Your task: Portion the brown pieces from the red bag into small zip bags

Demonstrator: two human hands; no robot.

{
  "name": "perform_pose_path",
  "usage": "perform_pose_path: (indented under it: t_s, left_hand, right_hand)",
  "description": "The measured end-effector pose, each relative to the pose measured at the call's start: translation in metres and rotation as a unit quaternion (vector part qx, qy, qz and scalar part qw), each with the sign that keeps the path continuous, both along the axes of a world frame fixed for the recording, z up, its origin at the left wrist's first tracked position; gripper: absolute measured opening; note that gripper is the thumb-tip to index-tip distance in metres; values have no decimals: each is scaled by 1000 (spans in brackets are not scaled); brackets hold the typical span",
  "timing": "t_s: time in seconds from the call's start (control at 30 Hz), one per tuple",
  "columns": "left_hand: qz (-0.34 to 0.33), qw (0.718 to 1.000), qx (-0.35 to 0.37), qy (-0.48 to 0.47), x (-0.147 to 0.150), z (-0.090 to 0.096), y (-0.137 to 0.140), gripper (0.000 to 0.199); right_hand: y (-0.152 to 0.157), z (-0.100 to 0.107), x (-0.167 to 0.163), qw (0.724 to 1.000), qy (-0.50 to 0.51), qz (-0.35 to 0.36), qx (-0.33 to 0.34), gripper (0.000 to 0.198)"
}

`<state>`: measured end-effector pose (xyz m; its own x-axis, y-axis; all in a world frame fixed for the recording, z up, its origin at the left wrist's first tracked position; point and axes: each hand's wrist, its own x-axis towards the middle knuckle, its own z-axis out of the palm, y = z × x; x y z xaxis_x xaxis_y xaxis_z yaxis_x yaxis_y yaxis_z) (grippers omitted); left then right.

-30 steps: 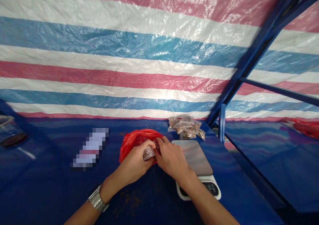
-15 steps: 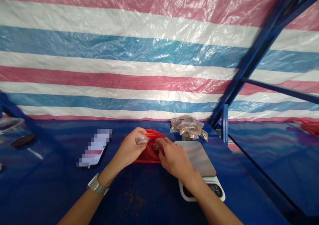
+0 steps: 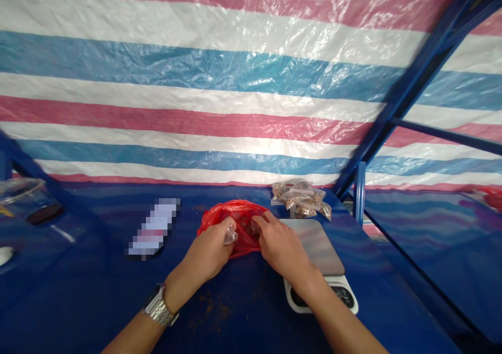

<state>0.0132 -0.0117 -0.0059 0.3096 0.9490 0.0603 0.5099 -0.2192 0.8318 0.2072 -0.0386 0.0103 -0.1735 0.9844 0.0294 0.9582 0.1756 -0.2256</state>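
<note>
A: Head view. Where is the red bag (image 3: 246,244)?
B: On the table (image 3: 117,301), between the hands, mouth open upward, presumably so that fingers can get in.
A: Left hand (image 3: 212,247)?
B: At the red bag's near left. Thumb and fingers pinch a clear bag (image 3: 230,235), crumpled end showing; a firm grip probably suits such slick film.
A: Right hand (image 3: 280,247)?
B: At the red bag's right edge, fingers curled in at the mouth. Tips obscured; cannot tell whether they pinch anything.
A: Scale (image 3: 316,247)?
B: Right of the red bag, partly behind the right forearm. Likely a short-reach position.
A: Others?
B: Packets (image 3: 301,200) heaped beyond and right of the red bag, presumably out of the way; phone (image 3: 155,228) left of it, apart, screen obscured.
</note>
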Motion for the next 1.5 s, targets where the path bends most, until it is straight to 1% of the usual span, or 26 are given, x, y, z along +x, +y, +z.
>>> perform_pose_path:
  t_s: [0.03,0.1,0.2,0.27,0.3,0.37,0.43,0.5,0.6,0.67,0.73,0.8,0.83,0.97,1.13,1.23,1.3,1.33,1.37,1.4,1.43,1.5]
  left_hand:
    - [-7,1000,1,19,0,0,1,14]
    - [-14,999,3,48,-3,5,2,14]
    - [1,1000,16,22,-6,23,7,15]
    - [26,999,31,-6,0,32,12,19]
    - [36,998,39,-24,6,34,16,22]
    - [19,998,43,-43,21,30,24,23]
    - [2,998,37,-45,35,19,32,23]
    - [-29,998,18,-45,43,6,37,20]
    - [-69,996,16,-59,38,-8,39,23]
    - [-84,994,26,-68,28,-11,38,24]
    - [-116,991,21,-66,19,-13,37,25]
    - [-142,988,11,-58,15,-16,36,28]
    - [-143,988,9,-53,15,-17,35,29]
    - [-105,993,13,-47,24,-25,33,25]
    - [-98,991,11,-92,31,-27,36,17]
    - [-106,984,-4,-141,25,-18,40,23]
    - [-123,978,-36,-166,15,-7,43,28]
    - [-129,976,-52,-166,10,-1,44,29]
    - [-138,978,-68,-140,5,4,46,27]
    - [-124,983,-73,-117,1,8,48,25]
    - [-94,988,-55,-106,-2,9,50,23]
    - [-34,995,16,-96,-3,7,53,16]
  right_hand:
    - [0,-1,0,1000,5,2,5,48]
    - [0,0,1,1000,14,4,16,49]
    - [1,2,4,999,9,-2,35,48]
    - [1,3,6,999,-11,-4,40,47]
    - [1,3,8,999,-24,-3,40,47]
    - [1,1,10,998,-43,0,36,46]
    - [2,-2,12,998,-53,4,34,41]
    - [2,-5,12,998,-54,11,35,38]
    - [2,-8,13,998,-49,16,39,41]
    - [2,-8,15,998,-43,16,41,43]
    - [2,-8,16,998,-37,16,42,43]
    - [2,-7,17,999,-33,19,39,44]
    - [2,-7,18,999,-29,22,38,45]
    - [2,-8,18,998,-5,44,38,43]
    - [3,-11,18,997,43,48,34,43]
    - [5,-10,19,995,87,36,22,39]
    - [6,-7,20,993,112,27,13,36]
    - [7,-5,21,992,120,23,12,35]
    - [7,-4,21,992,123,20,13,35]
    - [7,-3,22,992,121,16,16,36]
    - [7,-3,22,993,115,13,19,37]
    - [6,-3,21,995,97,8,26,37]
